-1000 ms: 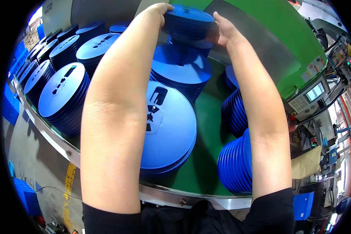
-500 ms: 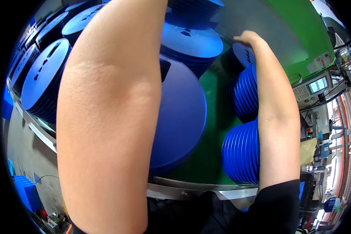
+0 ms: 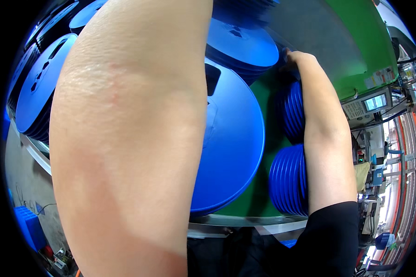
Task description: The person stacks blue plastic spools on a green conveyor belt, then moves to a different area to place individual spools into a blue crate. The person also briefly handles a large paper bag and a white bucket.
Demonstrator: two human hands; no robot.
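My left forearm [image 3: 129,138] runs up the picture and leaves it at the top edge, so my left hand is out of view. Under that arm lies a large blue plastic reel [image 3: 231,147] with dark cut-outs, partly covered by it. Farther off, a stack of blue reels [image 3: 245,44] stands on the green surface. My right hand [image 3: 300,58] reaches to the right side of that stack, above a row of blue reels on edge [image 3: 291,113]. Its fingers point down into shadow, and whether they grip anything is hidden. More edge-on blue reels [image 3: 286,180] lie beside my right forearm.
Several stacks of blue reels [image 3: 46,83] stand at the left. A metal rail [image 3: 245,227] edges the green table [image 3: 249,205] nearest me. At the right is a control panel with a screen [image 3: 374,102]. A blue crate [image 3: 30,226] sits on the floor at lower left.
My right hand has dropped slightly, its fingers turning down into shadow; the printed reel face beside it no longer shows. My left arm fills more of the picture. The reels appear shifted with the view.
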